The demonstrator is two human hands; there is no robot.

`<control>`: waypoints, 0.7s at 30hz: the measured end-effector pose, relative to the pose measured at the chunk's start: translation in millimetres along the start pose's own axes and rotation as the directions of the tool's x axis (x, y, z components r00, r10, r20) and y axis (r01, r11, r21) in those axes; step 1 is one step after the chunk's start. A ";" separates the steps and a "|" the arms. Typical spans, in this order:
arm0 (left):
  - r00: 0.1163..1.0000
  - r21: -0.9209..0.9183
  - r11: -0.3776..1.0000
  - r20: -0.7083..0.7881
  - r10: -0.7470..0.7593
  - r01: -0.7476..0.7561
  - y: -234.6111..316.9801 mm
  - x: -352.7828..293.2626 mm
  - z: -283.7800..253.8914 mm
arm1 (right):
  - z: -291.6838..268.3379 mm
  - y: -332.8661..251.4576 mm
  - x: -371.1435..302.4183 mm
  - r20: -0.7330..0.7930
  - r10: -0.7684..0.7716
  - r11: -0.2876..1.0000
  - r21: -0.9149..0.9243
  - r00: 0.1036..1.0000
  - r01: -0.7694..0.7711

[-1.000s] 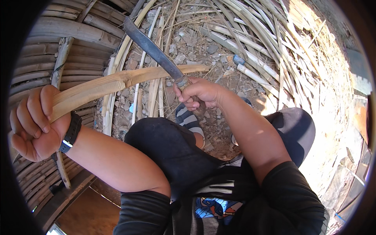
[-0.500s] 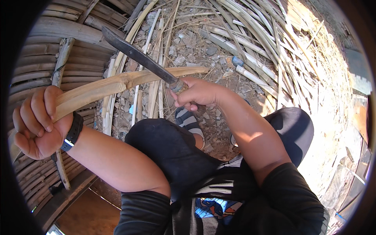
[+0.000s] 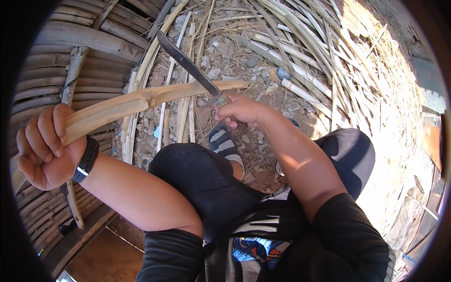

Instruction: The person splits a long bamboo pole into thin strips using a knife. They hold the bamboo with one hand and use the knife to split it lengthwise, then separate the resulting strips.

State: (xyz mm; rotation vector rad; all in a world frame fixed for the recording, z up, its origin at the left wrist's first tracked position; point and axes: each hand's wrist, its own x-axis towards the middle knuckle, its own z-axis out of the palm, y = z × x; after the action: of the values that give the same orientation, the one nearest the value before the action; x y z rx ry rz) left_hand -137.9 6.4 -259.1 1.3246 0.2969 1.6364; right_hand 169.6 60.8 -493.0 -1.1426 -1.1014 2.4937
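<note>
My left hand [image 3: 47,148] is wrapped round the near end of a long, split bamboo strip [image 3: 115,110]. The strip reaches away to the right, with a knot near its middle and a narrower far end. In my right hand [image 3: 237,110] is a machete [image 3: 185,62], gripped by its handle. Its dark blade points up and to the left, crossing over the strip's far part. Whether blade and bamboo touch I cannot tell.
A bamboo slat wall [image 3: 101,70] stands at the left. Many cut bamboo strips [image 3: 305,51] lie heaped on stony ground at the upper right, others at the upper middle. My sandalled foot [image 3: 225,143] is below the machete. A blue piece of litter [image 3: 283,74] lies near the heap.
The machete has swung a little to the right and turned more upright, and my right hand has shifted slightly. My left hand and the bamboo strip stay nearly where they were.
</note>
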 end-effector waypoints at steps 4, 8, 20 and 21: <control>0.995 0.007 1.000 -0.098 0.000 0.001 4.4 -0.5 -5.3 | -29.8 24.9 11.5 -0.315 0.085 0.978 -0.153 0.945 -0.139; 0.975 0.157 0.988 -0.215 0.049 -0.015 -0.5 9.0 4.5 | 16.0 -14.4 -10.8 -0.138 -0.027 0.970 -0.245 0.990 -0.008; 0.741 0.485 0.875 -0.584 0.333 -0.011 -7.8 1.8 -8.4 | 10.0 18.6 9.6 -0.336 -0.050 0.897 -0.429 0.941 -0.106; 0.722 0.498 0.867 -0.597 0.350 -0.009 -8.6 2.6 -8.1 | 15.2 9.0 4.2 -0.320 -0.067 0.886 -0.455 0.945 -0.091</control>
State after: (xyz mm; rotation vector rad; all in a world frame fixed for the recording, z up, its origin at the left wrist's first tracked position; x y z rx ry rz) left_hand -140.1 15.6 -266.5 1.0482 1.0912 2.2934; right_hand 157.0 47.9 -495.2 -1.6167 -1.6346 1.9818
